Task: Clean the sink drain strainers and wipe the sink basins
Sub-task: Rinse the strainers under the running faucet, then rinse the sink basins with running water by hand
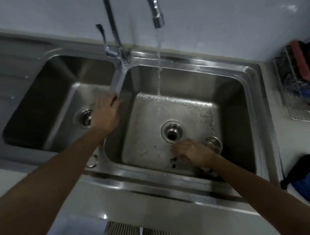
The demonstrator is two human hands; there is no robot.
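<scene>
Right hand (190, 152) is low on the floor of the right basin (147, 117), fingertips by dark debris specks (173, 162) near the front wall. The fingers are blurred, so can't tell if it is pinching bits or just sweeping. Left hand (106, 113) rests on the divider (120, 77) between the basins, fingers laid over it, released, holding nothing, likely bracing. The right basin's strainer (214, 144) is out and lying on the basin floor just right of the right hand, so its drain (171, 132) is open. The left basin (40, 99) has its strainer (85, 119) seated in the drain. The faucet (157, 17) runs water (158, 71) onto the back of the right basin. Step looks like gathering loose gunk. To do it well, rake the specks together away from the open drain, lift them out, and don't let the water flow push them down the hole. Then rinse the strainer under the stream and reseat it. A sponge (309, 66) in the rack (291, 98) on the surface at right is within reach for wiping.
</scene>
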